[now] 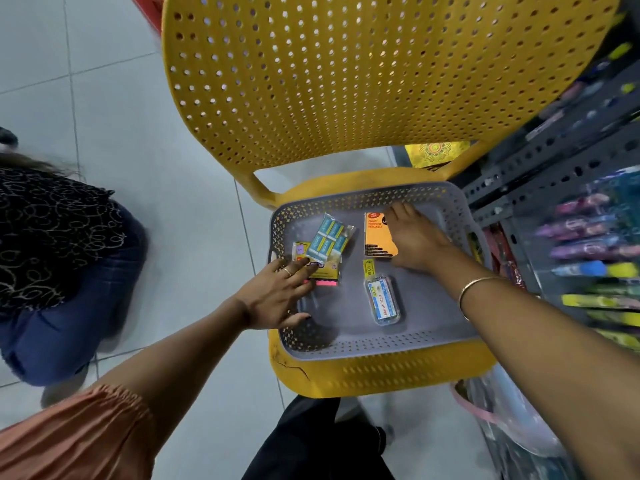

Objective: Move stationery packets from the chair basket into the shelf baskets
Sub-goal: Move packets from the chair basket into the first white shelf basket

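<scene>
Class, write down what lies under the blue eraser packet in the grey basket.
Under the blue eraser packet lies a yellow packet with a pink edge. The eraser packet and fingers of the left hand cover most of it.

Grey perforated plastic rectangular basket [377, 344] sat level, open side up. Four packets lay on its floor. At the basket's left side, a clear packet of blue-and-white erasers [327, 239] lay tilted, overlapping a yellow card packet with a pink lower edge [327, 274]. Orange flat packet with black print [375, 233] lay toward the basket's far wall, partly hidden. Clear blister pack with blue-white label and yellow tag [382, 301] lay near the basket's centre, apart from the rest.
</scene>
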